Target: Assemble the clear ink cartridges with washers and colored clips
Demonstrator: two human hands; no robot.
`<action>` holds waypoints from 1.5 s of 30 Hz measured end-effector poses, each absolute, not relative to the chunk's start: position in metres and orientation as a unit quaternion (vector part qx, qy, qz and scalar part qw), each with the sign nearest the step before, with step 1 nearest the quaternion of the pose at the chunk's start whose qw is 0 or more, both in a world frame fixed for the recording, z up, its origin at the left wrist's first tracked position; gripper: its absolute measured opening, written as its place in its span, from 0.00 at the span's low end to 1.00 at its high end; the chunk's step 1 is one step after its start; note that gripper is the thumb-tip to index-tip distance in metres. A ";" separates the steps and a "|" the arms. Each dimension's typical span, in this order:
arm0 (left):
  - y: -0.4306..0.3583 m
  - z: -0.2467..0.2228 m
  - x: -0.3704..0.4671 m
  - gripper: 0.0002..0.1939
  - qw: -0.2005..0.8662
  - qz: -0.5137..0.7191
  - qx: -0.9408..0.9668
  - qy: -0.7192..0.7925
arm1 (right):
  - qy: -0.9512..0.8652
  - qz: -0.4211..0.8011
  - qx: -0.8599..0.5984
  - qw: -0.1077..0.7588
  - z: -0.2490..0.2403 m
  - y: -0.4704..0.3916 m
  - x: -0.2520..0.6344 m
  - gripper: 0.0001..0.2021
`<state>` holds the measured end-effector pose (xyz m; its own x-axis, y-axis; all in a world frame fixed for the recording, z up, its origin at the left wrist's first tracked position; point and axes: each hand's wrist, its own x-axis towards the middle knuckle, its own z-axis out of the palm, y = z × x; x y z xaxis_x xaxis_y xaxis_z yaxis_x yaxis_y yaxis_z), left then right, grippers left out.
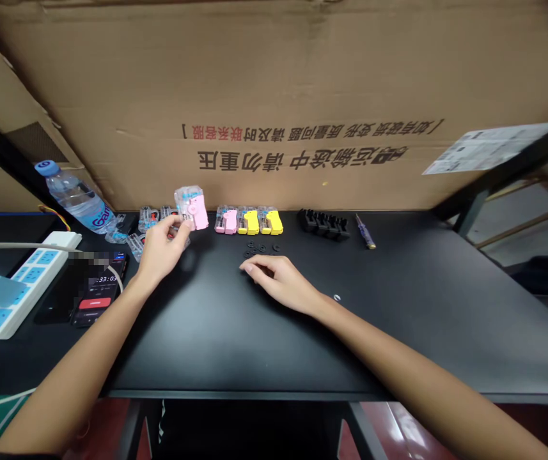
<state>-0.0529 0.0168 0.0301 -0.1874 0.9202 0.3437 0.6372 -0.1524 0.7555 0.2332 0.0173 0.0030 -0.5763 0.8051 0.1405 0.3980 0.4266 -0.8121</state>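
Observation:
My left hand (pixel 163 244) pinches a clear device with a pink part (pixel 197 211), held up above the table. Behind and under that hand lie several clear devices (pixel 148 218). My right hand (pixel 278 278) rests on the black table (pixel 235 345), its fingers curled together beside several small black rings (pixel 262 248); whether a ring is between the fingertips is too small to tell. Against the cardboard stand a pink-and-clear device (pixel 227 220) and two yellow-and-clear ones (pixel 249 222).
A black slotted holder (pixel 324 225) and a screwdriver (pixel 365 232) lie at the back right. A small white piece (pixel 337 298) is near my right wrist. At left are a bottle (pixel 79 199), phone (pixel 98 294) and power strip (pixel 27 284). Cardboard (pixel 274 76) walls the back.

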 end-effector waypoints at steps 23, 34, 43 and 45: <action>0.024 -0.005 -0.056 0.21 -0.014 0.225 0.750 0.622 | -0.859 0.300 -0.361 0.205 0.004 0.010 0.229 0.12; 0.025 -0.009 -0.046 0.28 -0.049 0.151 0.788 0.595 | -0.869 0.281 -0.356 0.199 0.003 0.010 0.228 0.11; 0.011 0.009 -0.052 0.30 -0.105 0.161 0.731 0.654 | -0.871 0.298 -0.337 0.199 0.007 0.013 0.234 0.12; 0.012 0.014 -0.060 0.26 -0.118 0.147 0.706 0.682 | -0.871 0.300 -0.335 0.198 0.007 0.014 0.235 0.12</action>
<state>-0.0598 0.0115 0.0139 0.0258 0.9295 0.3680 0.9986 -0.0413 0.0343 0.2347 0.0143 0.0072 -0.6975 0.7018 0.1449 0.4642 0.5966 -0.6547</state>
